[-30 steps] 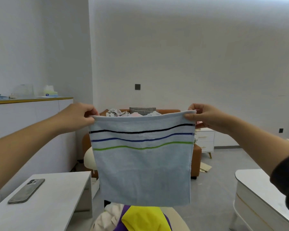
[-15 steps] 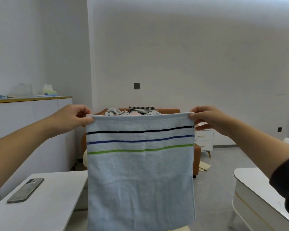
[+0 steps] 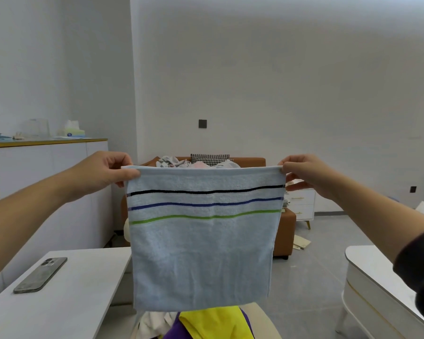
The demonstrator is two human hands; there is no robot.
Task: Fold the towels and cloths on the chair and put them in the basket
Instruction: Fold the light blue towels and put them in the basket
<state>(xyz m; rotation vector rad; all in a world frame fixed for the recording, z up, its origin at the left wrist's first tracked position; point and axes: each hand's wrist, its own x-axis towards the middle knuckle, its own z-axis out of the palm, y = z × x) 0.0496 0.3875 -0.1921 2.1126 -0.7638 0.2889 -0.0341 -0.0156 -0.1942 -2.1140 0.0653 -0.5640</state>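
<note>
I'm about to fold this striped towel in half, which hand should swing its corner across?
Left hand, marginally: it grips well over its towel corner; the right hand pinches only the edge.

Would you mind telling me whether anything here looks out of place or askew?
Little stands out. The blue towel hangs flat and fairly level, left hand and right hand pinching its top corners. Behind it, clothes lie heaped on the orange sofa, and beige scraps lie on the floor beside it.

One striped towel [image 3: 203, 253], two hands [image 3: 105, 171] [image 3: 304, 174], one phone [image 3: 41, 275], two white tables [image 3: 71, 304] [image 3: 367, 270].
</note>
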